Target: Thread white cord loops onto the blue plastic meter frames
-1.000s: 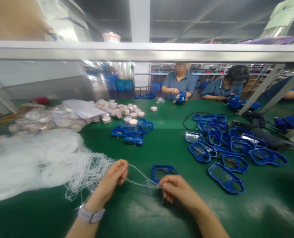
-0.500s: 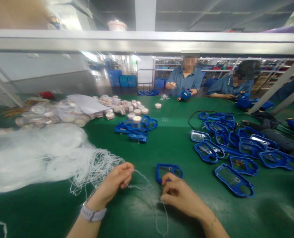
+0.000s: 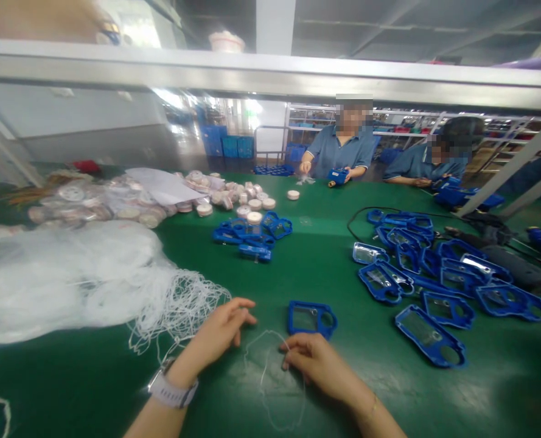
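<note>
My left hand (image 3: pixel 222 331), with a pale watch at the wrist, hovers over the green table with fingers apart and nothing in them. It is nearest to a tangled bunch of thin white cord (image 3: pixel 183 304) that spills from a clear plastic bag (image 3: pixel 69 277). Between thumb and fingers my right hand (image 3: pixel 322 365) pinches a loose white cord (image 3: pixel 262 389), whose loops trail on the table toward me. Just beyond that hand lies a blue plastic frame (image 3: pixel 291 317) with a clear window and a round hole.
More blue frames (image 3: pixel 434 350) are heaped at the right, beside a black cable (image 3: pixel 349 225). A smaller blue cluster (image 3: pixel 254 250) lies mid-table, near white round rolls (image 3: pixel 254 218). Two co-workers (image 3: pixel 338 149) handle blue parts across the table. A metal shelf beam (image 3: pixel 270 76) crosses overhead.
My left hand has let go of the cord and its fingers have opened. The right hand has shifted slightly left and toward me with the cord, which now hangs in looser loops.
</note>
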Demonstrator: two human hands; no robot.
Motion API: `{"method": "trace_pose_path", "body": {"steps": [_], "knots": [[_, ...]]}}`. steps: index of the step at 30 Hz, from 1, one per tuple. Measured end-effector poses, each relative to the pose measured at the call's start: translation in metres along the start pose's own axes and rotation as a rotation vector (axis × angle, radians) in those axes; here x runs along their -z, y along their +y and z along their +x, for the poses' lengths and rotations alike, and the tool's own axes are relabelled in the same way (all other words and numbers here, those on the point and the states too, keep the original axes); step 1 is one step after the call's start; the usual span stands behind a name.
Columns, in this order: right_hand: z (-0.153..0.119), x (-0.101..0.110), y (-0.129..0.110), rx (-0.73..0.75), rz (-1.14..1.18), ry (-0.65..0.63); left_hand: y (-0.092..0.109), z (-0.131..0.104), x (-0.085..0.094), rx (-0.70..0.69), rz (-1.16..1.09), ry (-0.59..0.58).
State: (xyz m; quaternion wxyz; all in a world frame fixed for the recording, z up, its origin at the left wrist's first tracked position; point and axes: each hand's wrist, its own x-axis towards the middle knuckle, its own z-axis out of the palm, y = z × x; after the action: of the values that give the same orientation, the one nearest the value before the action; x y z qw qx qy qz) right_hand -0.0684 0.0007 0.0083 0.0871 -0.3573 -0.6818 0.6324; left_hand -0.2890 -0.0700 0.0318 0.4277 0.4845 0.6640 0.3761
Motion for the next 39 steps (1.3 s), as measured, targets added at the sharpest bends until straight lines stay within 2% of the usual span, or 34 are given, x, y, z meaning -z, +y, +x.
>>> {"method": "trace_pose_path", "body": {"steps": [4,9,13,18,22,26,30,32,35,39], "knots": [[0.001,0.001,0.004,0.01,-0.012,0.022,0.002,-0.003,0.0,-0.047,0.162,0.023],[-0.002,0.0,-0.002,0.037,-0.003,0.012,0.005,-0.004,-0.019,-0.174,0.345,0.051],[-0.002,0.002,-0.006,0.083,0.015,0.0,0.005,-0.003,-0.028,-0.201,0.385,0.032],[-0.003,0.011,-0.007,0.067,0.057,0.04,0.011,-0.003,-0.019,-0.174,0.286,-0.036],[-0.006,0.022,-0.01,0.111,0.012,0.102,0.019,-0.005,-0.01,-0.152,0.192,-0.105],[-0.013,0.034,-0.019,0.131,-0.056,0.18,0.03,-0.008,-0.009,-0.138,0.118,-0.111],[-0.021,0.05,-0.031,0.151,-0.124,0.224,0.042,-0.002,-0.014,-0.142,0.052,-0.012],[-0.025,0.059,-0.035,0.164,-0.18,0.239,0.045,0.005,-0.019,-0.143,0.004,0.0],[-0.027,0.07,-0.036,0.184,-0.276,0.293,0.044,0.018,-0.028,-0.139,-0.042,-0.004],[-0.022,0.079,-0.028,0.189,-0.34,0.437,0.036,0.035,-0.043,-0.133,-0.084,-0.006]]}}
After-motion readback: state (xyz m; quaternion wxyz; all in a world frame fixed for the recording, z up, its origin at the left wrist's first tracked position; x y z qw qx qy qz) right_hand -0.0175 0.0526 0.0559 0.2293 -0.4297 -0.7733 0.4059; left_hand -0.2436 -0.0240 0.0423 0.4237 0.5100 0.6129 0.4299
